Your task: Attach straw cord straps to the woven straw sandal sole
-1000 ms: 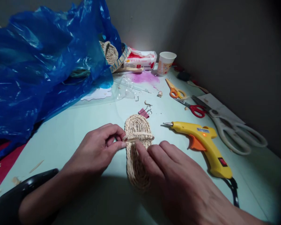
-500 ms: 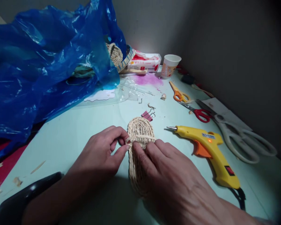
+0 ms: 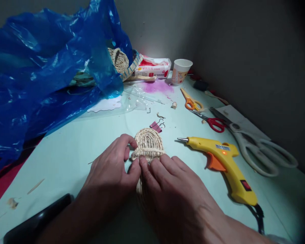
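Note:
An oval braided straw sole lies on the table in front of me, with a braided straw strap running across it. At the strap's left end, my left hand pinches the straw with thumb and fingers. My right hand presses down on the strap and the sole from the right, its fingers bent and close together. Both hands hide the lower half of the sole. Just beyond the sole's far end is a pink binder clip.
To the right lie a yellow glue gun with its light on, large grey scissors, red scissors and orange scissors. A paper cup and a tissue pack stand behind. A blue plastic bag fills the left.
The view has shifted slightly, so things sit a little further left. My left fingers have folded the strap's left end closer against the sole's edge; my right hand still presses.

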A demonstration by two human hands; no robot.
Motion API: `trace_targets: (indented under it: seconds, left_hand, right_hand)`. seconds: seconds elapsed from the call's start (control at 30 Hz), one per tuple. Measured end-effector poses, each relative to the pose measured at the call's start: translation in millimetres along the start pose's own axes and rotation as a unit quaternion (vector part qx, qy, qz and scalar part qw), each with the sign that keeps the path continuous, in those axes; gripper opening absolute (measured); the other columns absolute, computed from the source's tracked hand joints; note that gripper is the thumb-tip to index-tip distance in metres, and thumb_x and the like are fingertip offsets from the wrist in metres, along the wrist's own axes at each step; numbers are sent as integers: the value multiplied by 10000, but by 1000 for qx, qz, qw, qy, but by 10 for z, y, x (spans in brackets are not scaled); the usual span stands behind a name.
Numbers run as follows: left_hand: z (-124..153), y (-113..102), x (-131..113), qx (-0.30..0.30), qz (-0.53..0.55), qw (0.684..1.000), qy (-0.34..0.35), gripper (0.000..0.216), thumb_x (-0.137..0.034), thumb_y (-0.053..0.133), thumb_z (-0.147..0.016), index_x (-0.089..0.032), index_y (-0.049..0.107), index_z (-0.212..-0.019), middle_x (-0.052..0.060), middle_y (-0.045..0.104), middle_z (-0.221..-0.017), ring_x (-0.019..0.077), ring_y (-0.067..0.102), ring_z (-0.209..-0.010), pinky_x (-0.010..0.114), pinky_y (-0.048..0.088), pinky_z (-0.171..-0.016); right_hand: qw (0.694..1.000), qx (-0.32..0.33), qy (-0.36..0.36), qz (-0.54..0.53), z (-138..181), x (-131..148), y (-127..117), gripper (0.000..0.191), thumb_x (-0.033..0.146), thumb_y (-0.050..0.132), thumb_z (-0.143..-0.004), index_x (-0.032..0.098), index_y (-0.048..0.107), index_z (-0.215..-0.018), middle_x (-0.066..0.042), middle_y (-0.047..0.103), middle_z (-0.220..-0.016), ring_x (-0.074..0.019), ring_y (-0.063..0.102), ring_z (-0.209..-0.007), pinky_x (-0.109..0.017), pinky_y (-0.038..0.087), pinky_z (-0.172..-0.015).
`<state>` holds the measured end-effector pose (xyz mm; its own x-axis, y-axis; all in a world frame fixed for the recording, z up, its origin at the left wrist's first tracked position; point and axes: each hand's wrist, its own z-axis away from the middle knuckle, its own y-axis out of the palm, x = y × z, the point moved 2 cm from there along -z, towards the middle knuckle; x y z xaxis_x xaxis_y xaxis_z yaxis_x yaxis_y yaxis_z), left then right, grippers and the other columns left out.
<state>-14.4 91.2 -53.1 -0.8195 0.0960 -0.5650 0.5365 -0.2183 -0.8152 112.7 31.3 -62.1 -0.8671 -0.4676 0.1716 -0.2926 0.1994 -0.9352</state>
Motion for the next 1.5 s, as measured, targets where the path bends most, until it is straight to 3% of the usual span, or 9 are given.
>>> trace_targets:
  seconds: [0.2, 0.5, 0.77, 0.97, 1.07, 1.5]
  left_hand:
    - [3, -15, -67, 24, 6, 1000, -20, 236, -283, 491, -763, -282, 427, -990, -50, 471, -784, 163, 467, -621, 322, 332, -606]
    - [10, 9, -54, 68, -30, 997, 10, 234, -293, 439, -829, -293, 379, -1056, -37, 495, -830, 173, 477, -620, 336, 345, -616]
    - [66, 6, 17, -1, 7, 999, 43, 277, -269, 455, -844, -282, 398, -1115, -17, 478, -870, 197, 523, -734, 344, 382, -666]
    - [64, -15, -9, 12, 48, 999, 5, 234, -311, 484, -850, -280, 432, -1076, -37, 474, -825, 180, 511, -688, 355, 393, -692]
    - [59, -11, -50, 9, 38, 999, 13, 204, -260, 465, -849, -269, 440, -1050, -26, 491, -838, 197, 541, -766, 360, 394, -720]
    - [2, -73, -53, 61, 5, 996, 71, 222, -239, 422, -846, -254, 455, -1065, 0, 550, -877, 196, 531, -705, 343, 369, -672]
  right_hand:
    - [1000, -16, -6, 5, -9, -3, -10, 82, 152, 561, -790, 169, 608, -856, -25, 579, -750, -207, 434, -691, -379, 305, -639]
    - [1000, 6, -18, -6, 2, -12, -18, 83, 169, 546, -806, 176, 606, -863, -45, 608, -840, -214, 446, -768, -379, 309, -695]
    - [998, 26, -49, 20, -7, -18, -79, 40, 216, 586, -770, 178, 589, -783, -57, 559, -839, -222, 405, -751, -386, 274, -641]
    - [999, 28, -46, -5, 4, -44, -115, 193, 256, 622, -781, 152, 637, -944, -40, 585, -889, -221, 442, -795, -390, 306, -687]
    - [999, 29, -33, -17, 9, -39, -123, 220, 250, 637, -767, 145, 652, -960, -46, 612, -904, -225, 462, -822, -387, 328, -719]
    - [997, 70, -34, -28, 10, -45, -145, 248, 209, 432, -880, 125, 650, -965, -78, 614, -888, -233, 480, -823, -401, 369, -800]
